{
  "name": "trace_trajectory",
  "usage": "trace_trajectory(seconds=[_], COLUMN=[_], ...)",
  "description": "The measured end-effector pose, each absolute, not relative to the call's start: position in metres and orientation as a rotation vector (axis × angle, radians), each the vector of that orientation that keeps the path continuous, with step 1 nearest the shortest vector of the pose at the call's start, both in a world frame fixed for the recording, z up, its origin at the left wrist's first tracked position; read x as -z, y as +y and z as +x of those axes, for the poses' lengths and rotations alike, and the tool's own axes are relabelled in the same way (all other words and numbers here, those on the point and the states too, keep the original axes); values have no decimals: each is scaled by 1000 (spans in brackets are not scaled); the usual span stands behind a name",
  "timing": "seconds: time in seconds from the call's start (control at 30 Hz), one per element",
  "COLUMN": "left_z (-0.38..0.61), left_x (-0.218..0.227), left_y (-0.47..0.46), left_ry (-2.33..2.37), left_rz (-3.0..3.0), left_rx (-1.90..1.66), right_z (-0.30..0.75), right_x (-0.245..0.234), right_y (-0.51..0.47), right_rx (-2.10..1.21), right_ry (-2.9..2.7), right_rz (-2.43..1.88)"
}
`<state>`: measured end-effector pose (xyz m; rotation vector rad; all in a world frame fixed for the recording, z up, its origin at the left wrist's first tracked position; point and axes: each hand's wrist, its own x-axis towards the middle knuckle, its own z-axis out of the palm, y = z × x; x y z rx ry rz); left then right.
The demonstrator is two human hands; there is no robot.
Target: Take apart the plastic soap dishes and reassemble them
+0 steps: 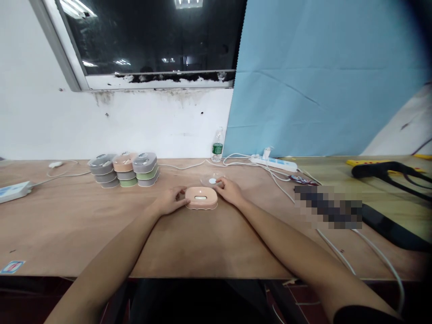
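Note:
A peach plastic box [201, 203] with rounded corners and an oval slot in its top, like a soap box, lies flat on the table in front of me. My left hand [171, 201] is closed around its left end, thumb at the front and fingers behind. Just behind the box is a clear plastic lid [206, 181] with a round white label [212, 181]. The bent fingers of my right hand [229, 190] hold the lid's right edge, close to the box's back right corner.
Stacked grey, peach and green boxes [124, 170] stand at the back left. A water bottle [217, 146] is by the wall. A white power strip [275, 163], cables and a black object [393, 227] lie right; another power strip [15, 192] is far left on the wooden table [209, 245].

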<state>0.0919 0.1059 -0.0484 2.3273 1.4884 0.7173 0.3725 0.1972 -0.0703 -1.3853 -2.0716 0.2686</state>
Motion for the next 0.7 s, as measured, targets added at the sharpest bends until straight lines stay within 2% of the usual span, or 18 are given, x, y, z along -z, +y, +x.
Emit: trace_trajectory(seconds=[0.4, 0.7], left_z=[92, 90], left_x=[47, 49], left_y=[105, 107], left_ry=[1468, 1493], left_rz=[2331, 2311], left_rx=[-724, -702], right_z=[381, 391], right_x=[67, 75], right_y=[209, 222], right_rx=[-163, -182], right_ry=[-2006, -1910], right_rz=[-1612, -1618])
